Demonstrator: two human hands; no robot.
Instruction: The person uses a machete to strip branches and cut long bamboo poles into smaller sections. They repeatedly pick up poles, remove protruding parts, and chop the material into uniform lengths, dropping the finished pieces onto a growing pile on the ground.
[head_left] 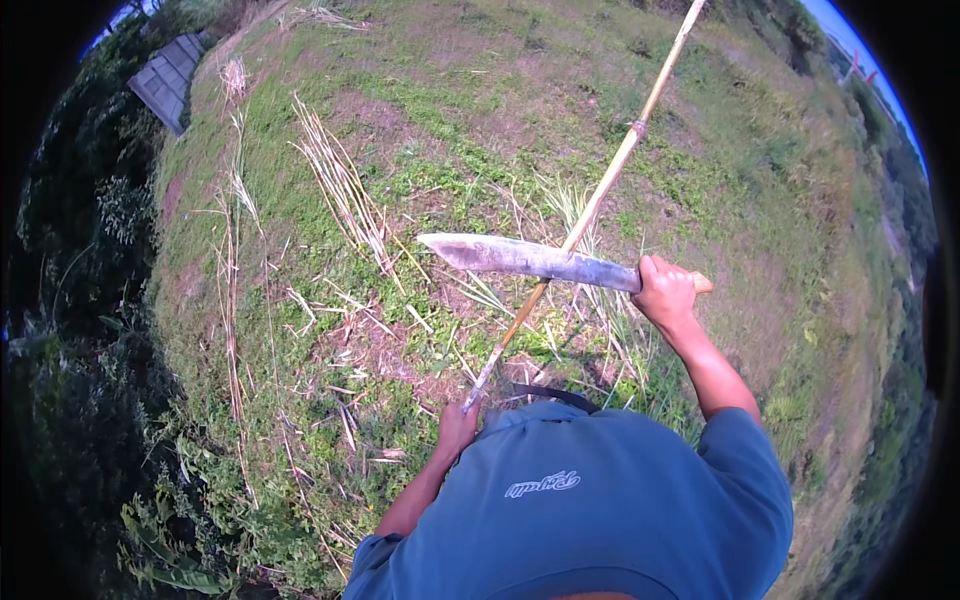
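My right hand (664, 292) is closed around the wooden handle of a machete (530, 260), its broad worn blade pointing left. The blade lies across a long pale cane stalk (606, 190) and hides a short stretch of it; whether the two touch I cannot tell. Down by my waist, my left hand (458, 428) grips the lower end of that stalk. From there the stalk slants up and away to the right, past a ringed joint, and runs out of the top of the view.
A bundle of cut stalks (340, 185) lies on the grass ahead to the left. Long thin stalks (230, 320) stretch along the left side. Leafy cuttings (570, 210) and short scraps (350, 420) litter the ground before me. Dark bushes (80, 420) border the far left, near a grey panel (168, 82).
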